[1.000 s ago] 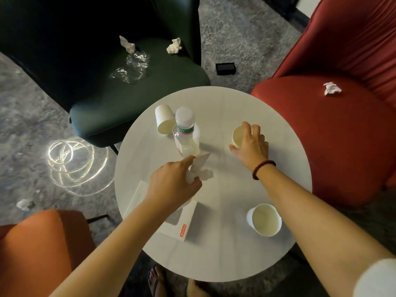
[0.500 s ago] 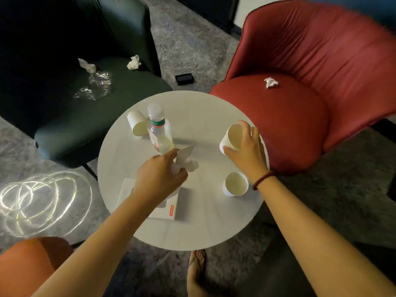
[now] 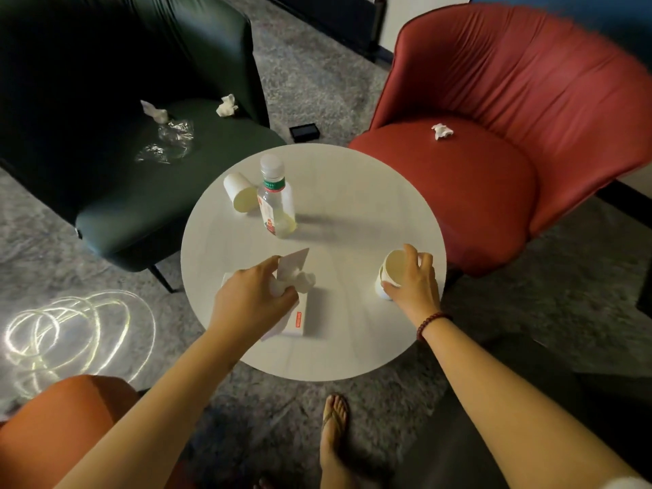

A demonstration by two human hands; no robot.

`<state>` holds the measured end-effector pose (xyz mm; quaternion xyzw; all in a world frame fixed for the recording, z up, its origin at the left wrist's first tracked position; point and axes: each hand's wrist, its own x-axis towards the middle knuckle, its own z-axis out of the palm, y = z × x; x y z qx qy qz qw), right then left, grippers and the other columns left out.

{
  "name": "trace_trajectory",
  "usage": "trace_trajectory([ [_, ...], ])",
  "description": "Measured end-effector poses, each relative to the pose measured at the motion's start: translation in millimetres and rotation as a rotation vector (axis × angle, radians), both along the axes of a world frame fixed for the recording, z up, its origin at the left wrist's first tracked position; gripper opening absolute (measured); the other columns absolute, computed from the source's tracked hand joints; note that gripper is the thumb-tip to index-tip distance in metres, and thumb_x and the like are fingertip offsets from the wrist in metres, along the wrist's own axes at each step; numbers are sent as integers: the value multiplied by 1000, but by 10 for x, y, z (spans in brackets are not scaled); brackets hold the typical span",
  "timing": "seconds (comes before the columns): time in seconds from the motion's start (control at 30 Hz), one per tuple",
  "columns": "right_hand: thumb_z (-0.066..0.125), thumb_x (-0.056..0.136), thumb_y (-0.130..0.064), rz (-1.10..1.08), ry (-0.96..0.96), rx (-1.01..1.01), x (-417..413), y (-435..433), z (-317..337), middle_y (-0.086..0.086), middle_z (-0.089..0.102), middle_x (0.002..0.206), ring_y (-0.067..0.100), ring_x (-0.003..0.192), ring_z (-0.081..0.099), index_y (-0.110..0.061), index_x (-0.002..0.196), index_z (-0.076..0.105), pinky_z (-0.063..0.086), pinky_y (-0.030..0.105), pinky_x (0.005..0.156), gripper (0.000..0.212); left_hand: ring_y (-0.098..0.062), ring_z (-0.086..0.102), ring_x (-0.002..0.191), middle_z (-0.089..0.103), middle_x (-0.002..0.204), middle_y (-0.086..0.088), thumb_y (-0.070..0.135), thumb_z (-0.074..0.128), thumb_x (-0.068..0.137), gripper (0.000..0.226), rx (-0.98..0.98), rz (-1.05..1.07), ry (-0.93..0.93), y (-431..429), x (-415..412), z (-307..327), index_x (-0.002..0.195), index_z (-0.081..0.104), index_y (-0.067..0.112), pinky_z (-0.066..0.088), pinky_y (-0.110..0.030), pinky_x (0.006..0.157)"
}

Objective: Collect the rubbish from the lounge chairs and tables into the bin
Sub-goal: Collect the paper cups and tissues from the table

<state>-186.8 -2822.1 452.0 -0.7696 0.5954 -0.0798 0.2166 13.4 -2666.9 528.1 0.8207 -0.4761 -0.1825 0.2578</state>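
My left hand (image 3: 252,301) is shut on a crumpled white tissue and a stiff paper scrap (image 3: 295,271) above a flat white box (image 3: 312,317) on the round white table (image 3: 356,192). At the table's right edge, my right hand (image 3: 414,284) grips a paper cup (image 3: 395,264), tilted and set into a second cup (image 3: 380,292) below it. A clear plastic bottle (image 3: 276,206) stands at the far left of the table, beside a tipped paper cup (image 3: 240,196). No bin shows.
The dark green chair (image 3: 148,213) holds two tissue balls (image 3: 155,111) (image 3: 227,105) and clear plastic wrap (image 3: 169,142). The red chair (image 3: 494,192) holds one tissue (image 3: 441,131). A small black box (image 3: 304,132) lies on the carpet, near an orange seat (image 3: 53,425) and my sandalled foot (image 3: 335,428).
My right hand lifted its cup off the table and carried it towards me, onto the cup near the edge. My left hand drew the tissue and paper back over the white box.
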Motion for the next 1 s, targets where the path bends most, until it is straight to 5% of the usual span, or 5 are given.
trace_trajectory([
  [0.5, 71, 75, -20, 207, -36, 53, 577, -487, -448, 17, 34, 130, 36, 114, 42, -13, 136, 30, 44, 44, 92, 73, -28, 62, 89, 67, 103, -6, 33, 63, 81, 42, 98, 169, 46, -498, 540, -171, 121, 55, 21, 54, -39, 79],
  [0.63, 69, 76, -25, 301, 0, 22, 956, -598, -497, 15, 34, 131, 36, 113, 42, -15, 137, 28, 40, 43, 92, 74, -19, 54, 75, 63, 90, 0, 29, 64, 81, 39, 85, 220, 12, -445, 726, -232, 117, 57, 17, 42, -23, 58],
  [1.0, 75, 63, -44, 276, 142, -108, 1177, -563, -429, 12, 24, 148, 31, 133, 29, -26, 142, 20, 23, 44, 102, 98, -15, 51, 77, 66, 103, -3, 32, 62, 84, 43, 103, 157, -21, -608, 1545, -330, 124, 55, 20, 43, -25, 67],
])
